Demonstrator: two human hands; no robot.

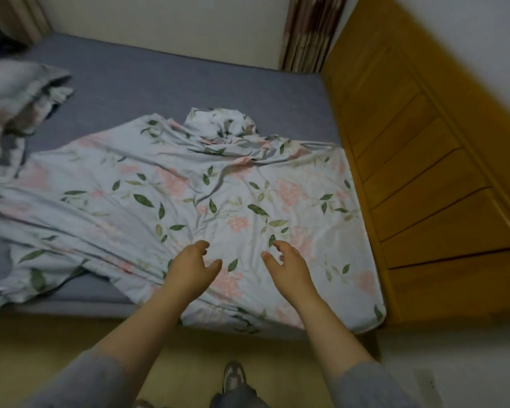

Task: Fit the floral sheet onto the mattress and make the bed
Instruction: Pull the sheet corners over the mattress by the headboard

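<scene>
Across the mattress's [189, 83] near right corner, the floral sheet [189, 201] is spread, wrinkled; nothing is gripped by the left hand [193, 265] or right hand [286, 262], fingers loosely spread.

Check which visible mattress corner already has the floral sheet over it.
The near right corner, next to the wooden panel: the floral sheet wraps over it. The far right corner is bare grey mattress.
</scene>
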